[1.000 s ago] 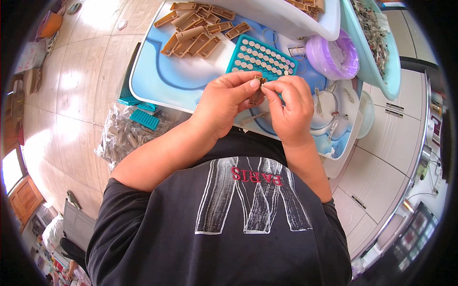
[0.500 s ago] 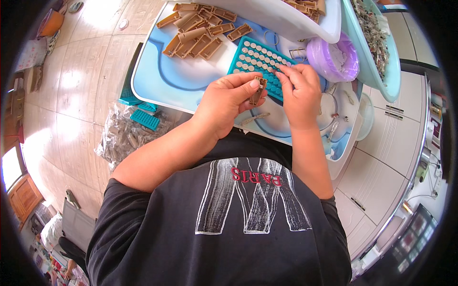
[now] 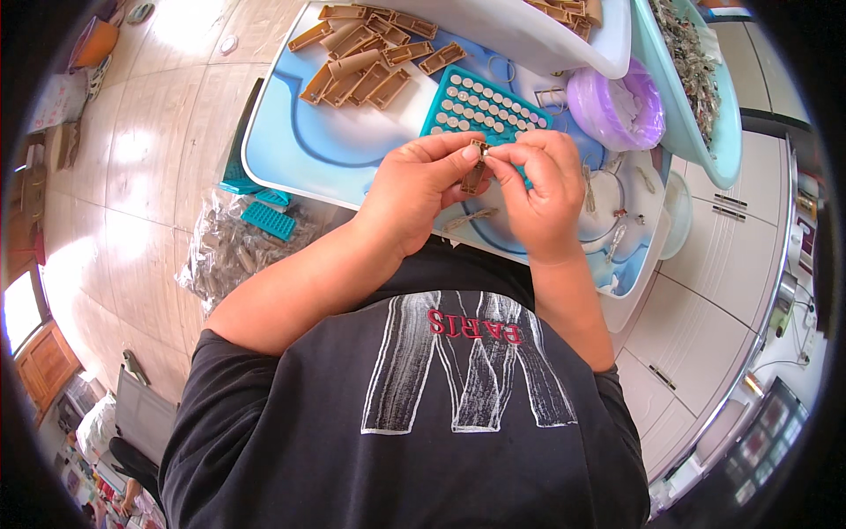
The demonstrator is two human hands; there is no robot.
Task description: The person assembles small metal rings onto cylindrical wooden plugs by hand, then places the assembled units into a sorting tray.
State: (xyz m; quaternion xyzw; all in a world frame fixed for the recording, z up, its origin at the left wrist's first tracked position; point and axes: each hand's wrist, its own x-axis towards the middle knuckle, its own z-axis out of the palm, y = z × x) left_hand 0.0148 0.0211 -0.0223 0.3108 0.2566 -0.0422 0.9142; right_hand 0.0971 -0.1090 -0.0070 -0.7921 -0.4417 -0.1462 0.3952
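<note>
My left hand point(image 3: 407, 187) grips a small brown open-sided plastic casing point(image 3: 473, 180), held nearly upright over the near edge of the table. Thumb and forefinger of my right hand point(image 3: 539, 183) are pinched at the casing's upper end, on a small pale, shiny piece point(image 3: 485, 152) that they partly hide. Just beyond both hands lies a teal tray point(image 3: 431, 118) with rows of round silver pieces point(image 3: 471, 117); my right hand covers its near right part. A heap of similar brown casings point(image 3: 359, 63) rests at the far left of the blue-and-white table point(image 3: 286, 145).
A purple lined bin point(image 3: 650, 119) and a white tub point(image 3: 573, 46) stand beyond the tray. At the right is a turquoise basin point(image 3: 724, 145) of tangled small parts. Wire bundles point(image 3: 615, 238) lie at the table's right. Left of the table sits a clear bag of parts point(image 3: 231, 260) with teal trays point(image 3: 269, 220).
My right hand has come from the tray, toward me and left, to the casing's upper end. My left hand has stayed in place with the casing.
</note>
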